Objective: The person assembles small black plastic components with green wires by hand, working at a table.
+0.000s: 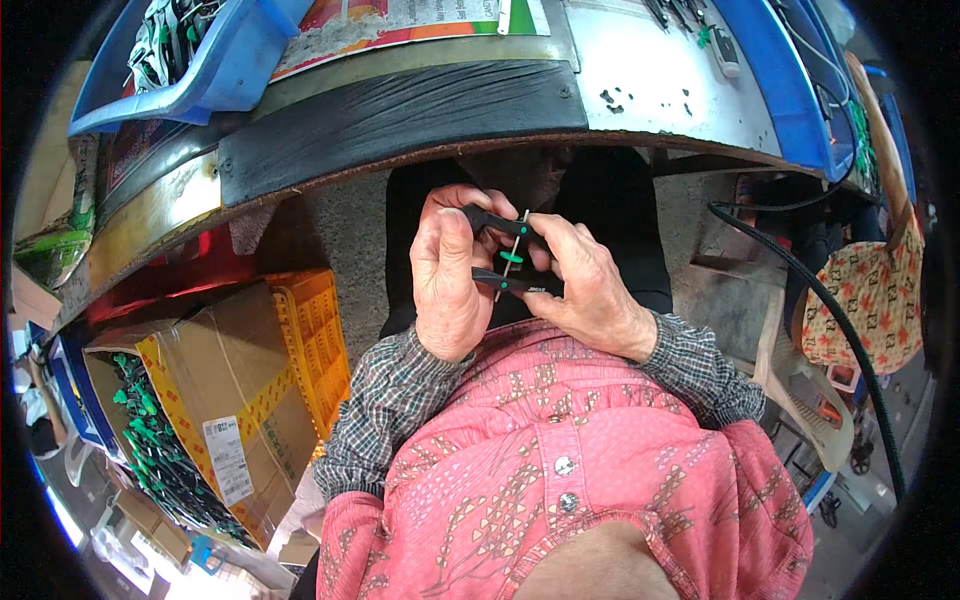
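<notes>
Above my lap, both hands are on a small black two-armed tool, which looks like a clamp. Its two dark arms lie roughly side by side, marked with green dots. A thin metal rod crosses both of them, and a green piece sits on the rod between the arms. My left hand has its fingers curled round the left ends, thumb raised. From the other side my right hand grips the right ends between thumb and fingers. Some fingertips are hidden behind the tool.
The workbench edge runs just beyond my hands. Blue bins stand on it; the left one holds black parts. At my left are a cardboard box full of black-and-green parts and an orange crate. A black cable hangs at right.
</notes>
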Motion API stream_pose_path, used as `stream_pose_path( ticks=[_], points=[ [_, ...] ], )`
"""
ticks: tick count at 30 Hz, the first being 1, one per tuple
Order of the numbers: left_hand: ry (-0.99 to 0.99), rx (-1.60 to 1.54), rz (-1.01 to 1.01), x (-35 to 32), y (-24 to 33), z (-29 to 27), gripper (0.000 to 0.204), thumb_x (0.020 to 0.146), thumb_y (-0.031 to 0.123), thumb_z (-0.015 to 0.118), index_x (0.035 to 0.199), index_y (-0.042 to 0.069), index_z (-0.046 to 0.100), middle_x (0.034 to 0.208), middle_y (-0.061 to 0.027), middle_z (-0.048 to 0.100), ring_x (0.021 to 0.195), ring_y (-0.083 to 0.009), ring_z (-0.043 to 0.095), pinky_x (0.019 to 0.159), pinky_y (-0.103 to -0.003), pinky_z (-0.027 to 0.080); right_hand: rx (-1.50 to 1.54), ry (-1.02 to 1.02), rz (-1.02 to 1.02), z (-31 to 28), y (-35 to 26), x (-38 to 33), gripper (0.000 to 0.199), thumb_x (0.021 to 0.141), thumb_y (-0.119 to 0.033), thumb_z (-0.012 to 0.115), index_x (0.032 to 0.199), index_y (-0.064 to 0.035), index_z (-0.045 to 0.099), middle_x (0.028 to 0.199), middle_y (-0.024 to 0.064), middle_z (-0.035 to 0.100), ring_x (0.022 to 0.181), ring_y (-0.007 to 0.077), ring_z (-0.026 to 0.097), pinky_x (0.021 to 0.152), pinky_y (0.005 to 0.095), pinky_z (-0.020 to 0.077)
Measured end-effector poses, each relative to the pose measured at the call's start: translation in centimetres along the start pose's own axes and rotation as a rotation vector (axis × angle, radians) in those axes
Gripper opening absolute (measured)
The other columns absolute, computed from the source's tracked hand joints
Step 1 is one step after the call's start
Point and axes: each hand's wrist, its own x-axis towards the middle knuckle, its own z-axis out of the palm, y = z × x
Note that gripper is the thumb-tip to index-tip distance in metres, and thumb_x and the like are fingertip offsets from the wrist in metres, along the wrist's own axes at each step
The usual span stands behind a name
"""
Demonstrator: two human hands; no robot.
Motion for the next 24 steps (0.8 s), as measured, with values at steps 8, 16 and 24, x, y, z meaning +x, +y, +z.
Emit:
stream_pose_path(
  ticks=[8,16,24],
  points=[
    [0.060,0.046,-0.001,0.1,-0.4,-0.6,0.041,0.095,0.049,0.047,0.102,0.009,0.049,0.098,-0.0082,0.056,0.089,-0.0155,0.053,0.085,-0.033,0.044,-0.019,-0.029,0.033,0.2,0.2,-0.1,0.056,0.062,0.002,0.071,0.113,-0.0018,0.048,0.082,0.0100,0.054,0.072,0.0286,0.054,0.068,0.0389,0.0411],
    [0.052,0.041,-0.014,0.3,-0.2,-0.4,0.042,0.096,0.049,0.045,0.099,0.007,0.046,0.096,-0.0103,0.054,0.081,-0.0174,0.057,0.073,-0.032,0.050,-0.026,-0.034,0.026,0.4,0.4,-0.1,0.053,0.063,0.001,0.072,0.110,-0.0023,0.048,0.078,0.0099,0.055,0.069,0.0294,0.055,0.066,0.0392,0.0415],
    [0.074,0.021,-0.033,0.5,-0.6,-1.2,0.046,0.097,0.050,0.042,0.104,0.005,0.045,0.098,-0.0120,0.054,0.078,-0.0176,0.060,0.070,-0.030,0.053,-0.003,-0.012,0.031,0.6,0.4,-0.2,0.051,0.064,-0.001,0.074,0.109,-0.0017,0.050,0.079,0.0106,0.056,0.069,0.0292,0.057,0.065,0.0388,0.0439]
  ],
)
